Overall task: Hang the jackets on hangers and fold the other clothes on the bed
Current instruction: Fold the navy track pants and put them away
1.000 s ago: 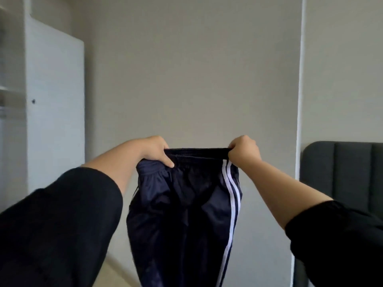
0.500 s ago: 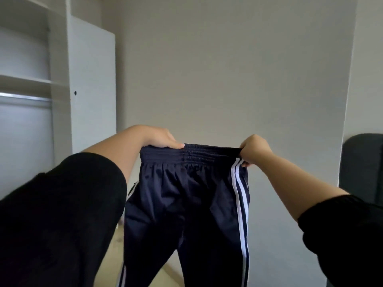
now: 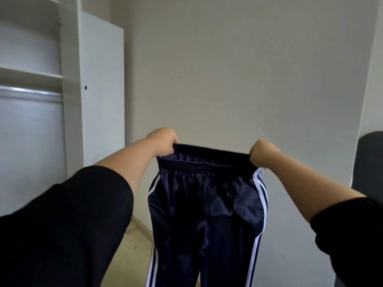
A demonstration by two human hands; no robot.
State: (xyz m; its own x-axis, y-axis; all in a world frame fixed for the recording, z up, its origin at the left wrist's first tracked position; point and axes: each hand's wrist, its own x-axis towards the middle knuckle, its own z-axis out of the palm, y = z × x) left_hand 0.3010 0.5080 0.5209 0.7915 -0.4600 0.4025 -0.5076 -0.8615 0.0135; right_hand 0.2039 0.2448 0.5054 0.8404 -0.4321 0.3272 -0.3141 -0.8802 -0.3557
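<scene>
Pants [image 3: 207,204] hang between and below both hands.
A wardrobe [image 3: 101,79] stands left of the left hand [image 3: 163,139], which grips one end of the waistband [image 3: 207,162]; the right hand [image 3: 262,152] grips the other. The cloth looks light, limp and slick, so the waistband likely gives the firmest hold. Bare wall ahead, with a headboard [image 3: 369,162] to the right.

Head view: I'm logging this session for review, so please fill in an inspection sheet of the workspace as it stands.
Surface: bed top not in view; a strip of pale floor shows.
Job's things: navy track pants with white side stripes, held up by the waistband, legs hanging; no hangers or jackets seen.
Clutter: nothing seen.
Hands: left hand grips one waistband end, right hand grips the other.
Cables: nothing seen.
Surroundings: open white wardrobe with a metal rail at left, plain wall behind, dark panel at right edge.
</scene>
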